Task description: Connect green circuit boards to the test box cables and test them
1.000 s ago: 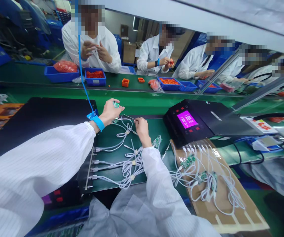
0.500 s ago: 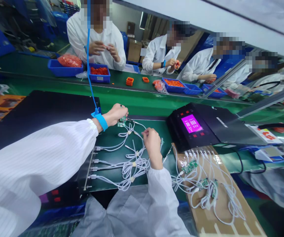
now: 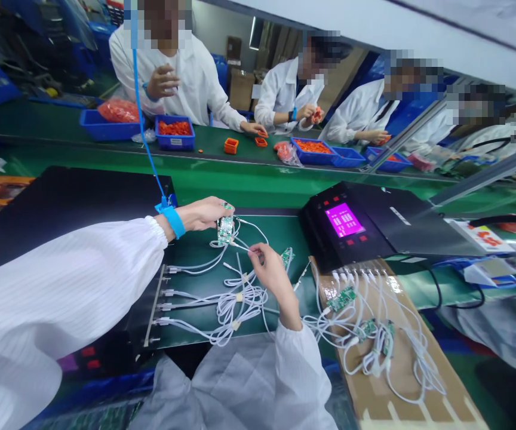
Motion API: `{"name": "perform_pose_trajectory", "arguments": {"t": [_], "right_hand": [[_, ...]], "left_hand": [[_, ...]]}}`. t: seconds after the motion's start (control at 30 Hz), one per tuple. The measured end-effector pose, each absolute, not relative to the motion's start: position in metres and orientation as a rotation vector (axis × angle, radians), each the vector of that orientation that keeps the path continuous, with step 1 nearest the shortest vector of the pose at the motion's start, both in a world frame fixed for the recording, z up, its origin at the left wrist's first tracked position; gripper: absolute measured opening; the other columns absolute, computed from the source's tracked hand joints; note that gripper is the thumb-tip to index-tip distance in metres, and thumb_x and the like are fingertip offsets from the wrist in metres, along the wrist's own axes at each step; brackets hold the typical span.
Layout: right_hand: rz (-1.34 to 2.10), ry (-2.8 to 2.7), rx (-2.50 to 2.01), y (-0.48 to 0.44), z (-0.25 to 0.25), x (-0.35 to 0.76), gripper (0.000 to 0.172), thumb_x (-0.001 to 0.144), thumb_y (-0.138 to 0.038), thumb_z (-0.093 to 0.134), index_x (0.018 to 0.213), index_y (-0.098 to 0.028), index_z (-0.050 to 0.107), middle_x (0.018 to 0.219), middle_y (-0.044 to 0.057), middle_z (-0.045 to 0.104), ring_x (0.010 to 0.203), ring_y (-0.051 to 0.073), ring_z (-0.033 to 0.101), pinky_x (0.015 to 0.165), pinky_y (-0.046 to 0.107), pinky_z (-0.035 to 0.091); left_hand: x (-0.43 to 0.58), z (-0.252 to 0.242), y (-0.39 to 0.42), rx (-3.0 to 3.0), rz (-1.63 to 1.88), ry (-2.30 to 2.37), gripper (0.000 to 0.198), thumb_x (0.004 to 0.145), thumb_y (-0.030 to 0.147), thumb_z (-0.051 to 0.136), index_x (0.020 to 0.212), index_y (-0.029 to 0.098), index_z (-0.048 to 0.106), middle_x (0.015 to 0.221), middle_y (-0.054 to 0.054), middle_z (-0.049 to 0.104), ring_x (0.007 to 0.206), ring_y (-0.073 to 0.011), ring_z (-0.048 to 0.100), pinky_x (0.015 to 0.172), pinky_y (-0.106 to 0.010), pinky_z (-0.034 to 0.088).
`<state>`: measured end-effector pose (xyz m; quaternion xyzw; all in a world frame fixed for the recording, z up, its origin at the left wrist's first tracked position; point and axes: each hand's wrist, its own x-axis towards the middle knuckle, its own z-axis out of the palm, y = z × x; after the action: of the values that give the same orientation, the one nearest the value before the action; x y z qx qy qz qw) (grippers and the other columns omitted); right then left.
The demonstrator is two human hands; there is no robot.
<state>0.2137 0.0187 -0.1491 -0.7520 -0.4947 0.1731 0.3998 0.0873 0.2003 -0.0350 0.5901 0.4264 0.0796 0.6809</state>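
My left hand [image 3: 211,213], wearing a blue wrist strap [image 3: 171,221], pinches a green circuit board [image 3: 225,230] by its upper edge and holds it upright over the bench. A thin white cable [image 3: 242,245] runs from near the board's lower edge to my right hand [image 3: 267,266], whose thumb and fingers are closed on it. Whether its tip touches the board is too small to tell. Below lie tied bundles of white cables [image 3: 240,303], plugged into the side of a black box [image 3: 150,334] at left. Another green board [image 3: 287,257] lies just beyond my right hand.
A black tester with a lit magenta screen [image 3: 344,220] stands at right. Before it, a cardboard sheet [image 3: 374,400] carries cables and several boards. Across the green line, co-workers in white coats handle orange parts beside blue bins [image 3: 175,140]. A blue cord [image 3: 148,143] rises from my wrist strap.
My left hand has turned the board so its face shows, slightly lower. My right hand has moved a little down and left with the cable. A co-worker opposite has reached toward an orange tray.
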Motion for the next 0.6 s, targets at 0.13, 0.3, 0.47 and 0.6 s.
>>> {"name": "perform_pose_trajectory", "arguments": {"t": [0.13,0.3,0.47,0.6], "right_hand": [[0.504,-1.205,-1.711,0.012,-0.145,0.207,0.027,0.098,-0.042,0.057,0.11,-0.02,0.068,0.086,0.002,0.067,0.079,0.018,0.062,0.077,0.03,0.05],[0.484,-1.164,-1.645,0.007,-0.142,0.197,0.033,0.102,-0.048,0.054,0.114,-0.022,0.071,0.072,-0.002,0.06,0.07,0.016,0.058,0.065,0.026,0.043],[0.522,-1.059,-1.576,0.008,-0.143,0.188,0.031,0.103,-0.045,0.051,0.11,-0.019,0.067,0.086,0.003,0.07,0.079,0.017,0.066,0.066,0.026,0.047],[0.441,-1.036,-1.574,0.012,-0.143,0.181,0.031,0.1,-0.046,0.057,0.11,-0.019,0.068,0.087,0.003,0.069,0.079,0.017,0.062,0.078,0.029,0.049]], "left_hand": [[0.088,-0.029,0.197,1.318,0.244,0.981,0.01,0.088,0.012,0.074,0.079,0.01,0.073,0.071,-0.002,0.066,0.069,-0.011,0.058,0.079,-0.03,0.047],[0.086,-0.025,0.195,1.353,0.294,0.992,0.005,0.086,0.015,0.079,0.084,0.012,0.076,0.07,0.0,0.068,0.063,-0.0088,0.056,0.068,-0.026,0.043],[0.086,-0.032,0.198,1.392,0.255,0.899,0.014,0.079,0.021,0.087,0.083,0.011,0.078,0.073,-0.005,0.072,0.062,-0.0107,0.06,0.06,-0.025,0.042],[0.086,-0.037,0.2,1.364,0.265,0.838,0.026,0.07,0.025,0.095,0.084,0.01,0.079,0.076,-0.007,0.075,0.063,-0.0119,0.064,0.058,-0.023,0.046]]}}
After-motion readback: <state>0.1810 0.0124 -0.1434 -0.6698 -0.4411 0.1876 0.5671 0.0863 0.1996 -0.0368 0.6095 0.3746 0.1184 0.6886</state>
